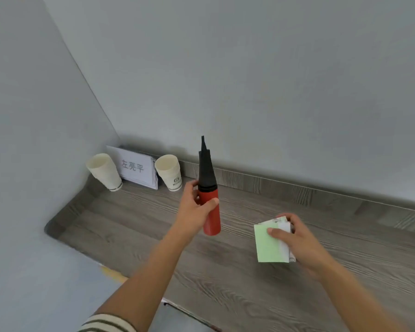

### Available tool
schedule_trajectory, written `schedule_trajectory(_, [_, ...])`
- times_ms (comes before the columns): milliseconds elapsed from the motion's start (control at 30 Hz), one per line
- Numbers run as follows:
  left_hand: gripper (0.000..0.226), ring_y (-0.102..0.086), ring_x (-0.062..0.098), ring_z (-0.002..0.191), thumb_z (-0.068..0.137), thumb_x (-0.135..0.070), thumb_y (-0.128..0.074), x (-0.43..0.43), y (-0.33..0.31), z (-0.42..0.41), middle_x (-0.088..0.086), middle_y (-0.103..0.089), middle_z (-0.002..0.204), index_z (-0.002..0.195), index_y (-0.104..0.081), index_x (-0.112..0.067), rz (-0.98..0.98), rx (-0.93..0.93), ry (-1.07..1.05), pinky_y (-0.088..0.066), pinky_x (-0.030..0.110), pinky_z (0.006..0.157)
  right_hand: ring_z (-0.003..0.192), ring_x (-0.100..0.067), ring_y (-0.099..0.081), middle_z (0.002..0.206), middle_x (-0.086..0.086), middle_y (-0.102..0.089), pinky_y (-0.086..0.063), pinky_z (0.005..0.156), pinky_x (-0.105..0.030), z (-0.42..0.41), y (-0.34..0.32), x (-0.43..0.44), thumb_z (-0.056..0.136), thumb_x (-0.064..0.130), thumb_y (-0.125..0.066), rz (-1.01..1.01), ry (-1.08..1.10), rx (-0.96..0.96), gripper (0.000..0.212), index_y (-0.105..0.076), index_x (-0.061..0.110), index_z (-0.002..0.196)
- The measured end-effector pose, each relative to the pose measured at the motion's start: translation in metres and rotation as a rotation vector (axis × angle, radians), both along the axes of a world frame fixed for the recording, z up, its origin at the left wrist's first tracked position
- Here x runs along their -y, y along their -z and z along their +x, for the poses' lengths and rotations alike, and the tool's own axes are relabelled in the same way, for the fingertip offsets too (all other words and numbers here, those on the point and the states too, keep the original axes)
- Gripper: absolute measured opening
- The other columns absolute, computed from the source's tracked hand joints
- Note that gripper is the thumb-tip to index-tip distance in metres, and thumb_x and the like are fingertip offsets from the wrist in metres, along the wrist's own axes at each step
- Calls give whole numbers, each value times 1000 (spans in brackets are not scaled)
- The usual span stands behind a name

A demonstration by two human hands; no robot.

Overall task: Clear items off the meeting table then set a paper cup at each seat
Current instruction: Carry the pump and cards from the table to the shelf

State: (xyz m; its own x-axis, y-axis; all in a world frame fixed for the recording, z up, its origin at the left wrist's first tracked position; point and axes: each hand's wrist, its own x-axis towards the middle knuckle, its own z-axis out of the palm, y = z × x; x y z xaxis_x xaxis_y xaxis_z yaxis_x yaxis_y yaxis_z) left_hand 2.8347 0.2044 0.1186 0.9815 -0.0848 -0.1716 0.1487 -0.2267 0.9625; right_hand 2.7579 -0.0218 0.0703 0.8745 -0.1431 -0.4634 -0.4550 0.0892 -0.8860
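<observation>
My left hand [194,209] grips a red hand pump [210,212] with a black cone nozzle, held upright over a grey wood-grain shelf [249,271]. My right hand [295,238] holds a pale green pack of paper [270,244] just above the shelf's middle. Two stacks of white paper cups stand in the far left corner: one stack [104,172] leans by the left wall, the other [169,172] stands a little to the right, open ends up.
A white name card with printed characters [135,167] leans against the wall between the two cup stacks. Grey walls close the shelf at the back and left. The shelf's front edge runs diagonally at lower left.
</observation>
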Motion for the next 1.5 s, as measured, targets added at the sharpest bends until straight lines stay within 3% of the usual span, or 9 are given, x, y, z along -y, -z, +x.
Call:
schedule_trajectory(300, [60,-56,13,106,79,-3,-76,12,26,122,0,-56,118,126,-39,-14,126,169,135,-45,27,94,87,-31,-67,102,-8,-65,-57,69,-43,96,15,-22,84,0,-68,14,253,-56,32,-53,15,108])
schedule_trajectory(467, [57,-57,2,94,78,-1,-76,4,47,142,-16,-55,103,114,-39,-25,154,207,264,-42,2,82,77,-21,-65,100,-9,-64,-56,63,-34,147,27,-57,81,-1,-72,26,368,-58,37,-53,13,110])
schedule_trajectory(667, [51,-57,8,96,75,-11,-81,-8,61,156,-9,-60,105,118,-54,-17,227,315,324,-37,-2,80,100,-24,-61,113,-7,-65,-49,80,-32,148,49,-76,79,33,-76,-726,280,-34,52,-53,13,122])
schedule_trajectory(867, [53,-54,7,92,75,-17,-82,-15,68,170,2,-59,112,121,-56,-14,239,365,355,-38,-1,77,133,-31,-40,152,-13,-34,-36,107,-41,115,58,-97,81,60,-62,-1051,-17,-18,82,-34,19,147])
schedule_trajectory(967, [53,-52,-3,89,76,-14,-81,-19,70,173,1,-59,112,123,-56,-15,233,351,396,-37,-6,75,140,-39,-33,158,-24,-20,-31,113,-46,119,70,-106,90,53,-53,-1154,-141,-15,68,-37,19,148])
schedule_trajectory(1133, [56,-58,6,98,78,-14,-79,-26,76,177,-2,-61,115,128,-55,-17,213,320,427,-46,1,77,118,-46,-58,146,-30,-42,-50,94,-52,130,81,-104,88,32,-67,-1195,-98,107,48,-59,15,131])
schedule_trajectory(1267, [48,-68,14,95,79,-6,-75,-31,84,176,3,-69,110,124,-57,-15,231,303,448,-49,2,77,114,-46,-61,141,-30,-48,-53,91,-53,128,88,-106,84,26,-72,-1192,-49,148,45,-64,11,126])
schedule_trajectory(1433, [45,-65,12,92,82,-6,-73,-33,89,175,3,-70,108,124,-57,-14,273,338,444,-42,-4,75,125,-41,-53,149,-22,-42,-47,101,-50,129,89,-104,90,36,-63,-1179,-67,133,48,-57,18,133])
schedule_trajectory(1500, [45,-67,15,94,83,-8,-71,-32,88,174,4,-70,110,125,-55,-14,280,336,459,-48,4,80,129,-37,-49,152,-17,-39,-42,105,-46,128,84,-102,92,43,-57,-1205,-91,99,51,-51,21,137])
